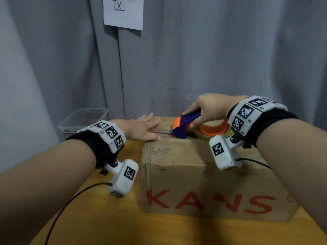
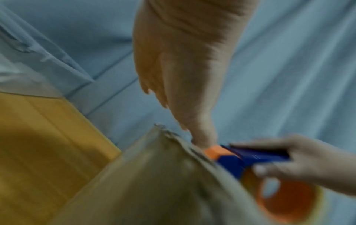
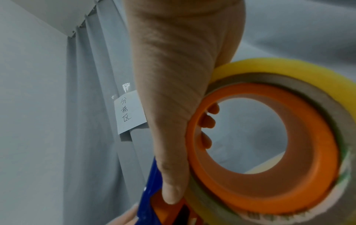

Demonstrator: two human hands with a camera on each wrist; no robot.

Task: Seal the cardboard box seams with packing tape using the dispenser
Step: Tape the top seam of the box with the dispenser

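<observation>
A brown cardboard box (image 1: pixel 203 175) with red letters stands on the wooden table (image 1: pixel 99 223). My left hand (image 1: pixel 141 129) lies flat, fingers straight, on the left end of the box top beside the centre seam (image 1: pixel 164 132). My right hand (image 1: pixel 207 110) grips a blue and orange tape dispenser (image 1: pixel 187 125) holding a clear tape roll (image 1: pixel 214 130). The dispenser's blue head rests on the seam just right of my left fingertips. In the left wrist view the left hand (image 2: pixel 185 76) touches the box (image 2: pixel 154 182) next to the dispenser (image 2: pixel 240 158). In the right wrist view my thumb lies along the tape roll (image 3: pixel 269 152).
A clear plastic bin (image 1: pixel 83 119) stands at the table's back left. Grey curtain (image 1: pixel 212 50) hangs behind the box, with a white paper note (image 1: pixel 123 13) pinned on it. A black cable (image 1: pixel 63 207) trails over the table from my left wrist.
</observation>
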